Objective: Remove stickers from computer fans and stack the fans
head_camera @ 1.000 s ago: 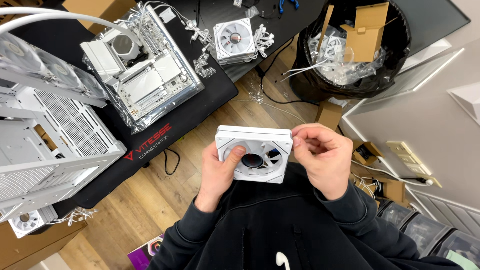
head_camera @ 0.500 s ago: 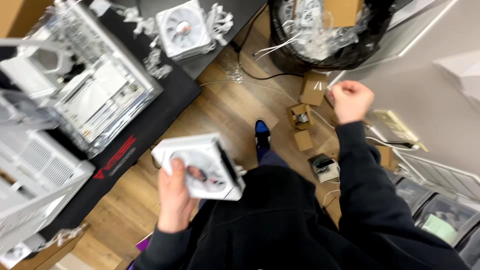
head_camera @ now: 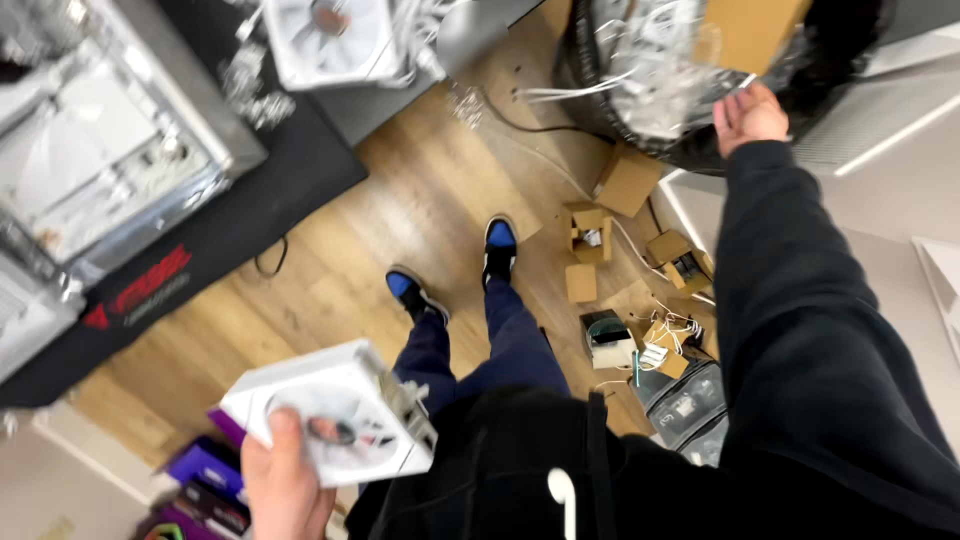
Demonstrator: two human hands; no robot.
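Wooden floor below us, black bin of plastic wrap up right. We judge this a discard step: our right hand hangs open and empty at the bin's rim. Our left hand grips the white square fan, low left, face tilted upward; next comes bringing both hands together.

a light wooden floor is showing beneath a black desk mat, with small cardboard boxes lying scattered around.
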